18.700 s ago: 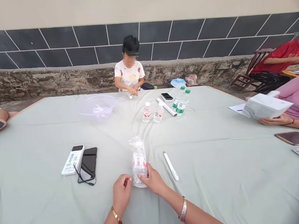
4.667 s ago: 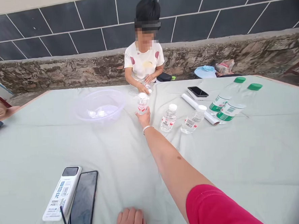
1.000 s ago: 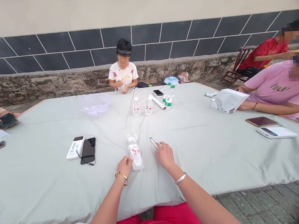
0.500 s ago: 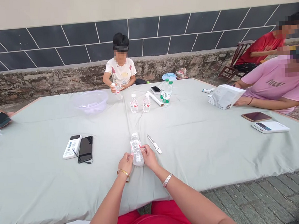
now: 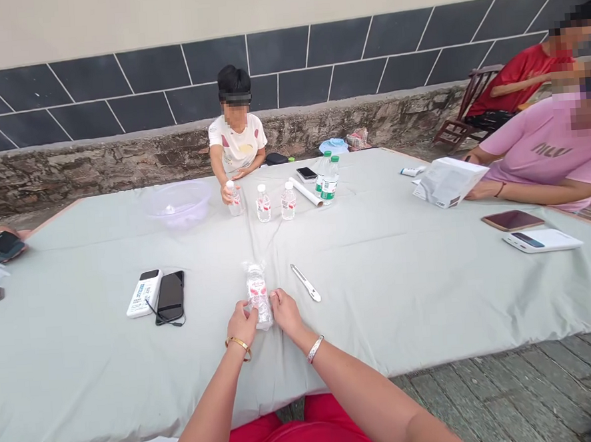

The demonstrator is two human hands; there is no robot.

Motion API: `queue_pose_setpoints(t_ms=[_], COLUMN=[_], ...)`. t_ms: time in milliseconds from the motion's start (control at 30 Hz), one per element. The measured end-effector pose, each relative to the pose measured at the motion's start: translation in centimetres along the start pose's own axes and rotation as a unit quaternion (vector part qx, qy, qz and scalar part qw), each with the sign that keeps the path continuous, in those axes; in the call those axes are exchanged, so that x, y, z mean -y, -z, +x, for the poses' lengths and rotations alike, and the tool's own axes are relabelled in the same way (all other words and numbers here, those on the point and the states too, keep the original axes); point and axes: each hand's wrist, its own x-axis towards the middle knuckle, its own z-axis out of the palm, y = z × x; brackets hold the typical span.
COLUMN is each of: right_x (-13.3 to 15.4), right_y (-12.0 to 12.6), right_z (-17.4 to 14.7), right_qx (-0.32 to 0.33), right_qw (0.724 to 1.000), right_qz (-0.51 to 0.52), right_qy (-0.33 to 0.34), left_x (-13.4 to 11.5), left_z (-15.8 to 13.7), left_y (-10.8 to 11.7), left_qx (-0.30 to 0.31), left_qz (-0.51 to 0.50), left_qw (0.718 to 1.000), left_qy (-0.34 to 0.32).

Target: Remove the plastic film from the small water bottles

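A small clear plastic bottle (image 5: 258, 291) with a white cap and a red-and-white label lies on the cloth before me, loose clear film around it. My left hand (image 5: 242, 323) grips its lower left side, thumb on the bottle. Close by its right side is my right hand (image 5: 287, 313), fingers pinched together; whether film is between them is too small to tell. To the right of that hand lies a white utility knife (image 5: 306, 284).
A power bank (image 5: 144, 293) and a black phone (image 5: 170, 296) lie left. Across the table, a person's hand holds a similar bottle (image 5: 235, 201) beside two more bottles (image 5: 263, 206), a paper roll (image 5: 306, 192), green-capped bottles (image 5: 329, 182) and a translucent basin (image 5: 179, 205). Another person holds a white box (image 5: 448, 181).
The bottle has shifted slightly left and turned, its label now facing up. My right hand has come off its side. The person opposite has set their bottle down toward the others, hand still on it.
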Motion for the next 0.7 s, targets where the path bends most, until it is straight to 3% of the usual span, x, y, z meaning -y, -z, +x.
queue_pose_setpoints(t_ms=[100, 200, 367, 500, 600, 700], right_x=[0.6, 0.8, -0.1, -0.6, -0.2, 0.1], right_y=[0.3, 0.3, 0.3, 1.5, 2.2, 2.0], right_z=[-0.5, -1.0, -1.1, -0.8, -1.4, -2.3], right_qx=[0.038, 0.060, 0.037, -0.002, 0.063, 0.129], right_qw=[0.998, 0.994, 0.991, 0.997, 0.997, 0.989], right_qz=[-0.042, -0.089, -0.107, -0.069, -0.038, -0.059], right_qy=[-0.014, 0.021, 0.076, 0.027, 0.002, 0.035], left_x=[0.3, 0.5, 0.9, 1.2, 1.4, 1.6], left_z=[0.0, -0.1, 0.0, 0.1, 0.3, 0.4], left_y=[-0.1, -0.3, -0.3, -0.3, -0.5, -0.6], left_qx=[0.002, -0.001, 0.007, 0.007, 0.008, 0.007], left_qz=[-0.011, -0.019, -0.027, -0.031, -0.036, -0.042], left_qw=[1.000, 1.000, 1.000, 0.999, 0.999, 0.999], left_qy=[-0.002, -0.002, -0.002, 0.002, 0.002, 0.000])
